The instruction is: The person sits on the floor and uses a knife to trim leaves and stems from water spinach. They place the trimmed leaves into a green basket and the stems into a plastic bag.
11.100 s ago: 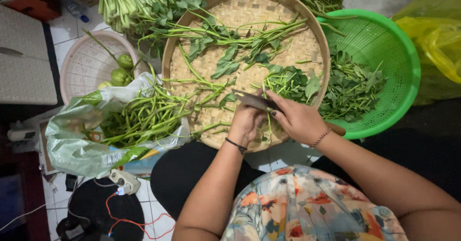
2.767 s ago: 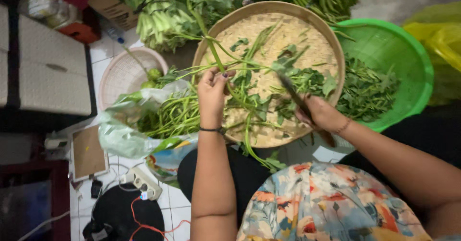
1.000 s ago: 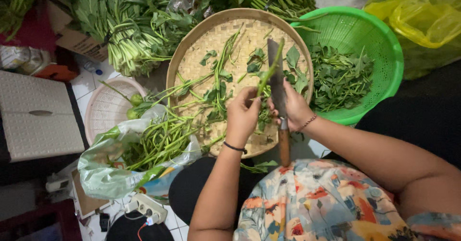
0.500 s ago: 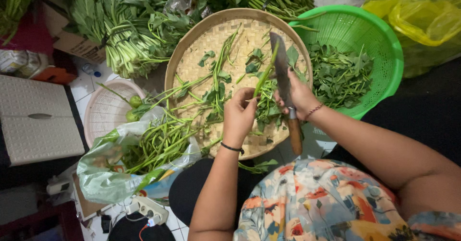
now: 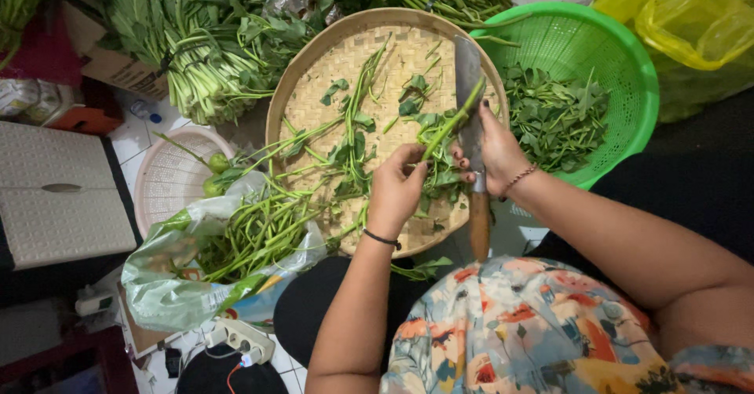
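Round woven tray [image 5: 314, 87] sits in the middle w/ loose leaves and stems. Green mesh basket [image 5: 620, 56] to its right holds plucked leaves; yellow plastic bags [image 5: 691, 25] beyond it. Bundled greens [image 5: 196, 40] crowd the top, a clear bag of stems [image 5: 236, 245] and a pale pink basket [image 5: 165, 190] lie on the left. Left hand [image 5: 395, 192] has fingers curled, pinching a green stem [image 5: 449, 120]. Right hand [image 5: 495, 150] is wrapped round a knife [image 5: 470, 95], blade pointing away, touching the stem over the tray.

White tiled floor [image 5: 129, 139], dim at edges.
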